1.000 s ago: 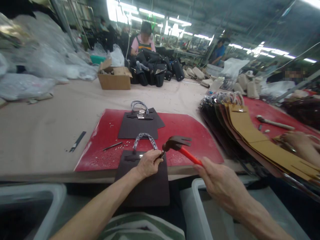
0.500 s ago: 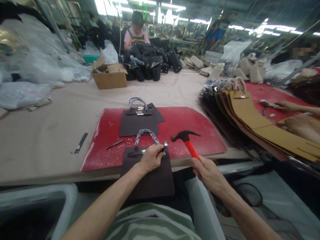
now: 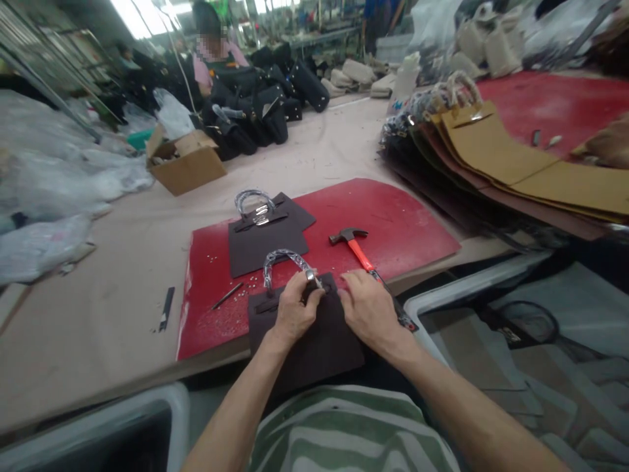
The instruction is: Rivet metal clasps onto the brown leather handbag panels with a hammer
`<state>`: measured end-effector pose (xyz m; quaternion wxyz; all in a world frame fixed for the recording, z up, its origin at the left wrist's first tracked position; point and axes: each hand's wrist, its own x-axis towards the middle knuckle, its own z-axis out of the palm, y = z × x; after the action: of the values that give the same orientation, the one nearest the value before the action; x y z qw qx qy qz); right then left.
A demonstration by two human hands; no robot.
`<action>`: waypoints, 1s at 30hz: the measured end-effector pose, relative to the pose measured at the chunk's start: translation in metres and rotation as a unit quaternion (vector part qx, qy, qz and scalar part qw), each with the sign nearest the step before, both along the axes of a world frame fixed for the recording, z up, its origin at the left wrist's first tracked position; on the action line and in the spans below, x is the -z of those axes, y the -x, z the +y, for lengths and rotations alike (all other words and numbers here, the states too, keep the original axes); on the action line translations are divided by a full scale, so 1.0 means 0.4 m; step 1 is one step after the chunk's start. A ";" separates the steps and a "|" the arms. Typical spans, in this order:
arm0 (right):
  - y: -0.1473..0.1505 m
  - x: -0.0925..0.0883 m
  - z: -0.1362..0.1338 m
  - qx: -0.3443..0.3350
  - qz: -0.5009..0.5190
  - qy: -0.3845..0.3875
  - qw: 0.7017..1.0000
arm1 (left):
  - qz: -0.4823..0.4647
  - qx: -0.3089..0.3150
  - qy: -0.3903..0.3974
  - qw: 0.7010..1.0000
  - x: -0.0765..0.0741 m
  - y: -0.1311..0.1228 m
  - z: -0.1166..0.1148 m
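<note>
The dark brown bag panel point(image 3: 314, 351), with a plastic-wrapped handle point(image 3: 284, 254), hangs partly over the table edge in front of me. My left hand point(image 3: 295, 309) pinches a short strap with a shiny metal fitting point(image 3: 310, 275) at the panel's upper right. Just right of it, my right hand point(image 3: 371, 309) is over the panel's right edge, thumb and fingers apart, with nothing seen in it. The claw hammer point(image 3: 360, 254) with an orange grip lies on the red mat point(image 3: 407, 226) beyond that hand. A second dark panel point(image 3: 265, 246) with a handle rests behind.
A thin punch-like rod point(image 3: 227, 296) and small bits lie on the mat's left. A dark blade-like tool point(image 3: 167, 309) is further left. Layered tan and brown panels point(image 3: 521, 160) stand at right. A cardboard box point(image 3: 189, 167), black bags point(image 3: 255, 115) and a co-worker point(image 3: 211, 49) are behind.
My right hand has let go of the hammer, now lying on the mat, and moved left toward the panel. My left hand still pinches the strap. The view has tilted down and turned.
</note>
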<state>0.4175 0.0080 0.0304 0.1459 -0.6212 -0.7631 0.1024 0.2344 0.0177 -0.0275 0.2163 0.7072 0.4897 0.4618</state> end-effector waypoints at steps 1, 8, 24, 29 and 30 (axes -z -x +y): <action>0.015 0.016 -0.023 0.015 0.004 0.029 0.999 | -0.009 0.001 0.004 1.000 -0.005 -0.004 0.001; 0.062 0.082 -0.070 0.065 0.017 0.100 0.993 | -0.125 -0.117 0.072 0.983 -0.006 -0.002 0.017; 0.061 0.031 -0.125 -0.019 0.294 0.164 0.942 | -0.442 -0.242 0.095 0.859 0.013 0.182 -0.192; 0.065 0.095 -0.150 -0.005 0.306 0.228 0.924 | -0.471 -0.295 0.185 0.811 0.040 0.236 -0.341; 0.068 0.104 -0.149 0.001 0.310 0.220 0.925 | -0.472 -0.298 0.200 0.805 0.042 0.237 -0.356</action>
<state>0.3905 -0.0517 -0.0111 0.2352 -0.5754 -0.6378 0.4547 0.1395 -0.1247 -0.0443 0.4096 0.1623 0.5951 0.6721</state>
